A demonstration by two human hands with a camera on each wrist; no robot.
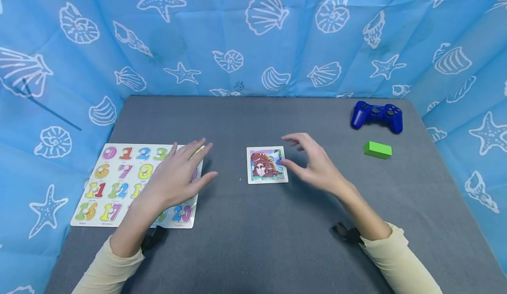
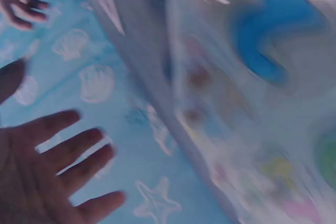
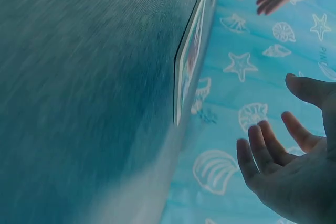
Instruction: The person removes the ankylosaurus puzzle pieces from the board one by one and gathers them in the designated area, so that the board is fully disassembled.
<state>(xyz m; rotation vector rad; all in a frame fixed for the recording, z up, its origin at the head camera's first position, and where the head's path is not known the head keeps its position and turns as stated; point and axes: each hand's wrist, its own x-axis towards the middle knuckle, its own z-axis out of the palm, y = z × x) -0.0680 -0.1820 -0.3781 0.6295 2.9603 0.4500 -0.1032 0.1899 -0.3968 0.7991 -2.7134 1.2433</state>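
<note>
My left hand (image 1: pixel 178 179) is held over the right part of a white number puzzle board (image 1: pixel 112 217), fingers spread and holding nothing. Colourful numerals fill the board, and the hand and forearm hide some of them. In the left wrist view the left hand (image 2: pixel 58 166) shows its fingers apart. To the right lies a small square picture puzzle (image 1: pixel 267 165) with a white border and a dinosaur-and-face picture. Beside its right edge hovers my right hand (image 1: pixel 313 162), thumb and fingers apart with nothing between them. The right wrist view shows this hand (image 3: pixel 294 156) apart from the picture puzzle (image 3: pixel 190 59).
A blue game controller (image 1: pixel 377 115) lies at the back right of the grey table (image 1: pixel 253 250). Just in front of it sits a green block (image 1: pixel 378 149). A blue curtain (image 1: pixel 237 34) with shell and starfish prints hangs around the back and sides.
</note>
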